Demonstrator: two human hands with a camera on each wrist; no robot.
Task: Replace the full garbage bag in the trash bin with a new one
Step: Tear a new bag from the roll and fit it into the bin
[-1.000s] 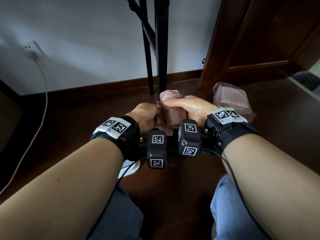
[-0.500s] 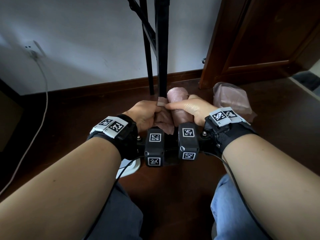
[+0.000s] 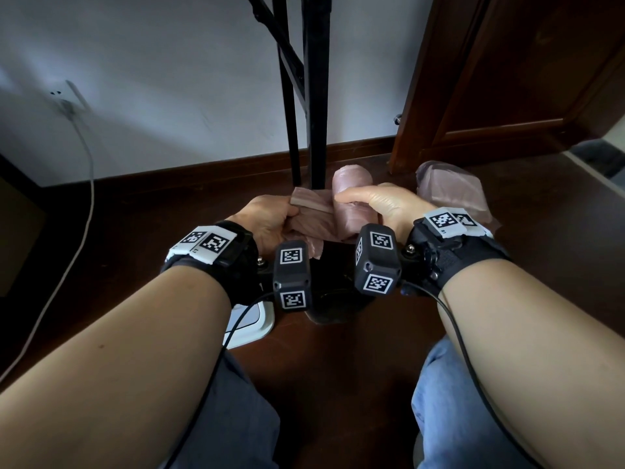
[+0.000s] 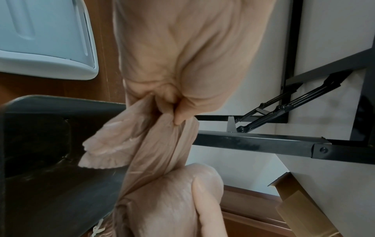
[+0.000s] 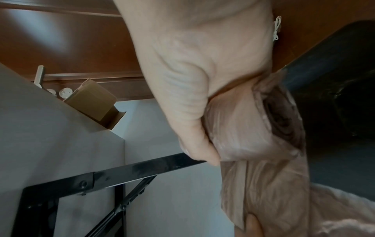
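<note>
Since the earlier frame the hands had drawn apart, unrolling a length of film from the garbage bag roll (image 3: 353, 201) at frame centre. The right hand (image 3: 382, 206) was curled round the roll; the left hand (image 3: 270, 221) pinched the free bag end (image 3: 309, 203). Thin, limp and slippery, it seemed best gripped bunched. The full bag (image 3: 449, 191) lay at right.

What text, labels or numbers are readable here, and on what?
None readable.
Wristbands and wrist cameras: black-and-white square marker codes only; tiny marks beside them are too small to read.
Roll of bags, cardboard box: no print visible.
</note>
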